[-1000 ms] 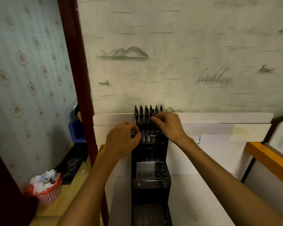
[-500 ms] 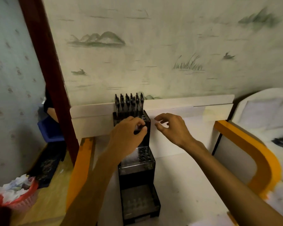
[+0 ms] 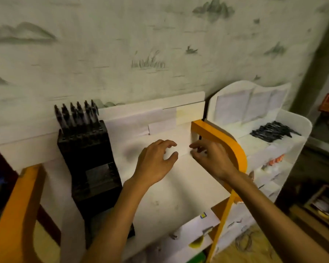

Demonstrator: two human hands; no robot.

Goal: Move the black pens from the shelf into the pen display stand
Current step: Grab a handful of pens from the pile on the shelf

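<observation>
Against the landscape-papered wall, my left hand (image 3: pixel 156 164) and right hand (image 3: pixel 213 160) hover released and empty between the black tiered pen display stand (image 3: pixel 87 154) and the white shelf's (image 3: pixel 303 124) loose black pens (image 3: pixel 273 130) (piled, so a hasty grab could scatter them).

Matt black plastic stand (image 3: pixel 87 158) on a smooth white table (image 3: pixel 179 196) edged with glossy orange trim (image 3: pixel 226 143); glossy black pens (image 3: pixel 272 130) at the right edge of a smooth white shelf (image 3: pixel 300 122); matt printed wallpaper (image 3: pixel 122 44).
</observation>
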